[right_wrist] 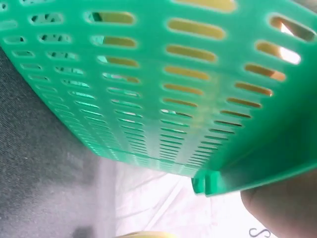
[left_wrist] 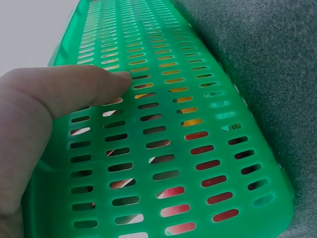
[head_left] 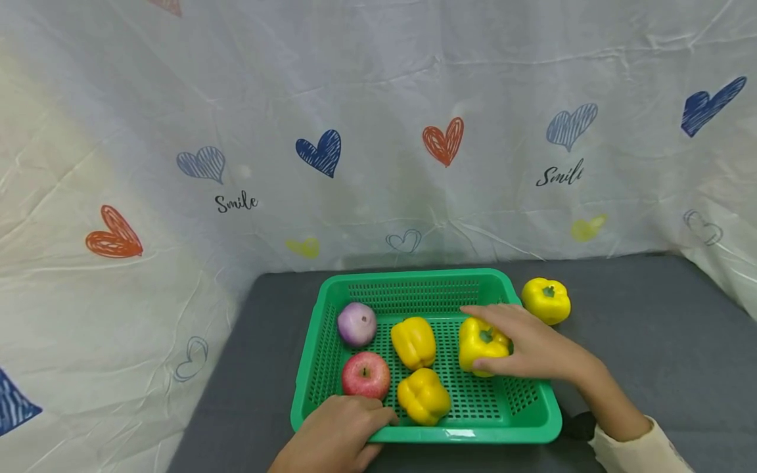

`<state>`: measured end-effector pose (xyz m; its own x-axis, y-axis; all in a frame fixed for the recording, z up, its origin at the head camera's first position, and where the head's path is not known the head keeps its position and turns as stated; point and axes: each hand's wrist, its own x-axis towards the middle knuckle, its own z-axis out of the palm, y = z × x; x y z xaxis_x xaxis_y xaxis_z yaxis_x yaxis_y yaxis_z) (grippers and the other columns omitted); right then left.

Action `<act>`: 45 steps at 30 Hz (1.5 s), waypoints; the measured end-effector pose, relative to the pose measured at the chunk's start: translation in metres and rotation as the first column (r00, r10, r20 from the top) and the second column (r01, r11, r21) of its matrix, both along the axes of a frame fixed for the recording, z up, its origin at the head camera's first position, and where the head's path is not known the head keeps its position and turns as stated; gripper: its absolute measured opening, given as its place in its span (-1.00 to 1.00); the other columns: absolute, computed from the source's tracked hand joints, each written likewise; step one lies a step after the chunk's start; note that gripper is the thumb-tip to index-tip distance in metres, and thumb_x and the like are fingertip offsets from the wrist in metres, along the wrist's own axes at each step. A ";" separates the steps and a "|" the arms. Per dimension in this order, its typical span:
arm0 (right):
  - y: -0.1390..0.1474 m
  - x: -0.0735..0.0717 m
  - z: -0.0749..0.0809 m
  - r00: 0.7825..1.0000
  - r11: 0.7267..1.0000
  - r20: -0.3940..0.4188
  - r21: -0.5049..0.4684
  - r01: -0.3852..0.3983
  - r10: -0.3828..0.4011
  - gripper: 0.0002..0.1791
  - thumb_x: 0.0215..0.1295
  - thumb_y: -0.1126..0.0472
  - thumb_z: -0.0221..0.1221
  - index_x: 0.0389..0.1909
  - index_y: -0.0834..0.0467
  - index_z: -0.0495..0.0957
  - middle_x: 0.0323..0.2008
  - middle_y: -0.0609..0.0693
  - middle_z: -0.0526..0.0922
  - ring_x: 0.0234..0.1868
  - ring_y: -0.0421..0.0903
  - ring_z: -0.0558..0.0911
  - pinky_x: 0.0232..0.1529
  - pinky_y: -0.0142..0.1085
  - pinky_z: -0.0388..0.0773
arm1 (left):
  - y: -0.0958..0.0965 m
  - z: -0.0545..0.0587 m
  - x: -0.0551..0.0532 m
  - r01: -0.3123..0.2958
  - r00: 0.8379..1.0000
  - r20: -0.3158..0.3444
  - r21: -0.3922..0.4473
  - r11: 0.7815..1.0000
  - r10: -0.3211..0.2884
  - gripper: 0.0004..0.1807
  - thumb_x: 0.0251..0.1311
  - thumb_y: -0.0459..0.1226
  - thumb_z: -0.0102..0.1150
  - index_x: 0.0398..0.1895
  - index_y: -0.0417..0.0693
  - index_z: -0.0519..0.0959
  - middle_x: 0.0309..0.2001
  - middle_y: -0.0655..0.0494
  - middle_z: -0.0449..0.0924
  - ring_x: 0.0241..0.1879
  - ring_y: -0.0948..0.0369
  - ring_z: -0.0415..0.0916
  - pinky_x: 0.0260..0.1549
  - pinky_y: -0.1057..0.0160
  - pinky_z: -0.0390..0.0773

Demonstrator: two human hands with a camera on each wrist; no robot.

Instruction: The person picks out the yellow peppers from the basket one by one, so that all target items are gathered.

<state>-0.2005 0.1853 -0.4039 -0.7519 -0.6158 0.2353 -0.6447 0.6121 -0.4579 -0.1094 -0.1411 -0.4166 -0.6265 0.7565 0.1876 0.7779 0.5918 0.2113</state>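
A green plastic basket (head_left: pixel 473 435) with slotted walls stands on the grey table. My left hand (head_left: pixel 340 433) grips its near rim toward the left; in the left wrist view the thumb (left_wrist: pixel 94 87) lies against the slotted outer wall. At the basket's right side, my right hand (head_left: pixel 526 341) holds a yellow bell pepper (head_left: pixel 473 341), thumb on the near side and fingers on the far side. Two more yellow peppers (head_left: pixel 414 343) lie mid-basket. Left of them are a red apple (head_left: pixel 365 374) and a purple onion (head_left: pixel 357 324). In the right wrist view the basket wall hides most of the right hand.
Another yellow bell pepper (head_left: pixel 547 301) sits on the grey cloth (head_left: pixel 650 328) just outside the basket's right rim. Behind the table hangs a pale curtain (head_left: pixel 378 85) printed with hearts. A dark object (head_left: pixel 578 426) lies by the right forearm, its kind unclear.
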 end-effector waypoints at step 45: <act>0.028 0.016 0.029 0.989 0.976 0.140 -0.219 -0.008 0.039 -0.34 0.01 0.05 0.30 0.15 -0.06 0.24 -0.23 -0.18 0.41 -0.38 -0.22 0.47 -0.43 -0.34 0.47 | 0.000 0.000 0.001 -0.004 1.000 0.007 0.006 1.000 0.004 -0.77 -0.08 -0.25 0.22 -0.50 0.30 0.38 -0.57 0.52 0.19 -0.56 0.53 0.15 -0.59 0.56 0.20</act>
